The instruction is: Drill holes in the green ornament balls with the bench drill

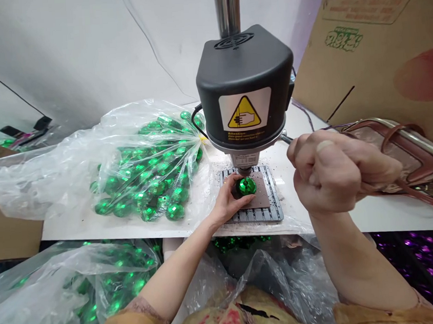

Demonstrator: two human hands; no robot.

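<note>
My left hand [229, 200] curls its thumb and fingers around a shiny green faceted ball [246, 186]. The ball rests on a brown board [262, 198] on the slotted metal base [277, 212] of a black drill press [244, 77]. Right above the ball is the drill chuck [245, 171]; whether the bit is inside the ball cannot be made out. My right hand [325, 170] is a closed fist on the drill press lever [286, 137], whose grip is hidden by the fingers.
Left of the press, a clear plastic bag [100, 125] covers many green balls [152, 185]. At right sit a pinkish handbag [403, 155] and a large cardboard box [375, 69]. Below the table edge lie another bag of green balls [110, 290] and purple shiny pieces [420, 262].
</note>
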